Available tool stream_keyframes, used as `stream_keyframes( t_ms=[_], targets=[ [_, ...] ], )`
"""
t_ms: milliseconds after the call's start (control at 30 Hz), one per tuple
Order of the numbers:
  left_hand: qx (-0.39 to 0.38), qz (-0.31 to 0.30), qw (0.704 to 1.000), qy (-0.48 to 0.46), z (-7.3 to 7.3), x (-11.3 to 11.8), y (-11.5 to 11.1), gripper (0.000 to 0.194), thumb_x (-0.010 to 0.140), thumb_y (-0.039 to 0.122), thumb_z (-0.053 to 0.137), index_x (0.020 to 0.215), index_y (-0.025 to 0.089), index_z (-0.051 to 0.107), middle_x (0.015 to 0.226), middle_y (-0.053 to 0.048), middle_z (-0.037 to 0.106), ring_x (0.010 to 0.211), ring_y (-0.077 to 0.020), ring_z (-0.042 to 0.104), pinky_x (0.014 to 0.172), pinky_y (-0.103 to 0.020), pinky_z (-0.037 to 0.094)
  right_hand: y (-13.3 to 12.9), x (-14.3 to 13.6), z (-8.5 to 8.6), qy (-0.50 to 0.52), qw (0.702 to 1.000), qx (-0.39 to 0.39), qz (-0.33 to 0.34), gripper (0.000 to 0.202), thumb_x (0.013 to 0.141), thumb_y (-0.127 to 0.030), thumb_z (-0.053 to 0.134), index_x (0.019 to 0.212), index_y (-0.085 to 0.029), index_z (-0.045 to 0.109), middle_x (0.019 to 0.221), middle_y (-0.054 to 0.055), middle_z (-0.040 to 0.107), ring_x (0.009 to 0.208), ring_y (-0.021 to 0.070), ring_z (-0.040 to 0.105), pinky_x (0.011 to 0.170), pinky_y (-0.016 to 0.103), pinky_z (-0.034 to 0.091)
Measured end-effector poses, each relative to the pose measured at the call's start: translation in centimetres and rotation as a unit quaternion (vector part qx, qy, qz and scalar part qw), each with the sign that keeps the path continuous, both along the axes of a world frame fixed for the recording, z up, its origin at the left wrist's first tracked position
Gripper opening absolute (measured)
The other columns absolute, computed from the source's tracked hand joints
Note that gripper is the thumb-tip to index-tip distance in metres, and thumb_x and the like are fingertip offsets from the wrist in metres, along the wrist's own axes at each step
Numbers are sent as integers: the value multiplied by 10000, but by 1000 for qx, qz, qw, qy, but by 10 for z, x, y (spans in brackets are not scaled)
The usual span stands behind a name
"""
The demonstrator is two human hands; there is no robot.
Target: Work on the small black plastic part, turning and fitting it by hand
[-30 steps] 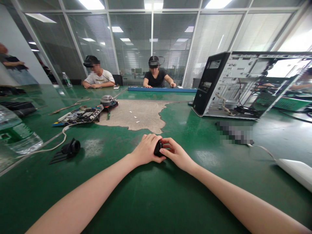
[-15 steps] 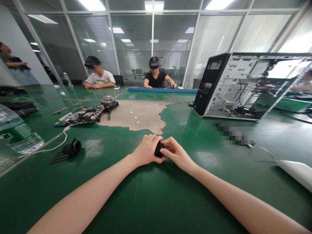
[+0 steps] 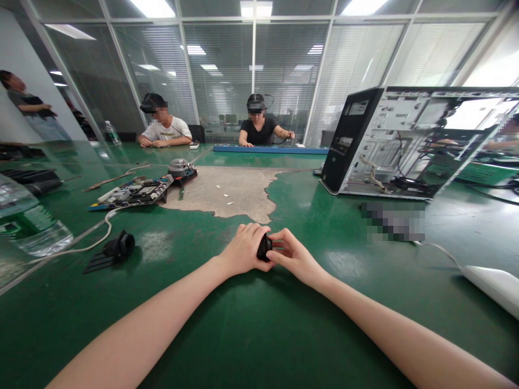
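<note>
Reading the clock from the hands, with twelve straight ahead, we find a clear plastic bottle with a green label point(image 3: 30, 221) between nine and ten o'clock. At nine lies a matte black part with a round collar and straight slats point(image 3: 118, 249), its slats pointing away toward eight. Toward ten sits a flat circuit board crowded with pale and dark components point(image 3: 135, 193). All rest on a glossy green surface point(image 3: 227, 329).

At the clock's centre, our left hand point(image 3: 244, 249) wraps over a small, black, angular, plastic-looking part point(image 3: 264, 248), thumb on the near side. Its visible portion runs roughly from twelve to six o'clock, taller than wide, with a dark side toward three; fingers hide the rest, so we cannot tell its full long axis. Our right hand point(image 3: 295, 256) closes thumb and fingertips on its right side.

Toward one to two, an open computer case with a black front and bare metal frame point(image 3: 357, 138) stands upright. Past three lies a smooth white slab point(image 3: 492, 286).
</note>
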State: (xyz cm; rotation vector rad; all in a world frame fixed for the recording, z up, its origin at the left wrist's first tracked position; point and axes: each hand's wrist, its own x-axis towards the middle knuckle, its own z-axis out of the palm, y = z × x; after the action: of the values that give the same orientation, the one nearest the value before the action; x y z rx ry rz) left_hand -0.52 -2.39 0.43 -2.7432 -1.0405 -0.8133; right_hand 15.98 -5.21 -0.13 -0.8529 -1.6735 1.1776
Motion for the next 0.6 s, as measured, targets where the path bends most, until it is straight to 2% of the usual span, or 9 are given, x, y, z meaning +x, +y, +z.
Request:
stream_keyframes(
  t_ms=[100, 233, 500, 600],
  targets=[
    [-3, 0, 1000, -4, 0, 0, 1, 606, 587, 451, 607, 1065, 141, 400, 970, -95, 516, 904, -257, 473, 756, -364, 336, 1, -2, 1, 0, 1000, -3, -14, 185, 747, -279, 577, 873, -214, 459, 894, -2, 526, 875, 141, 556, 734, 288, 499],
    [-6, 1, 1000, -2, 0, 0, 1, 614, 584, 465, 613, 1063, 145, 400, 971, -94, 516, 899, -256, 475, 764, -367, 335, 2, -2, 2, -27, 999, -7, -29, 232, 747, -274, 574, 942, -211, 467, 957, 22, 533, 901, 153, 551, 770, 316, 494],
    [-9, -2, 1000, 5, 2, -1, -1, 589, 583, 398, 615, 1069, 142, 403, 962, -89, 521, 896, -255, 475, 755, -363, 335, -3, 2, 3, -35, 999, 30, 10, 267, 726, -218, 605, 953, -226, 464, 969, 2, 526, 946, 147, 544, 882, 350, 462],
    [-5, 2, 1000, 5, 2, 0, -1, 577, 592, 399, 606, 1067, 139, 405, 954, -89, 523, 892, -254, 473, 755, -362, 335, -3, 1, 2, -29, 999, 23, 9, 225, 753, -244, 576, 946, -224, 463, 945, 5, 535, 924, 148, 556, 833, 329, 482]
  ],
)
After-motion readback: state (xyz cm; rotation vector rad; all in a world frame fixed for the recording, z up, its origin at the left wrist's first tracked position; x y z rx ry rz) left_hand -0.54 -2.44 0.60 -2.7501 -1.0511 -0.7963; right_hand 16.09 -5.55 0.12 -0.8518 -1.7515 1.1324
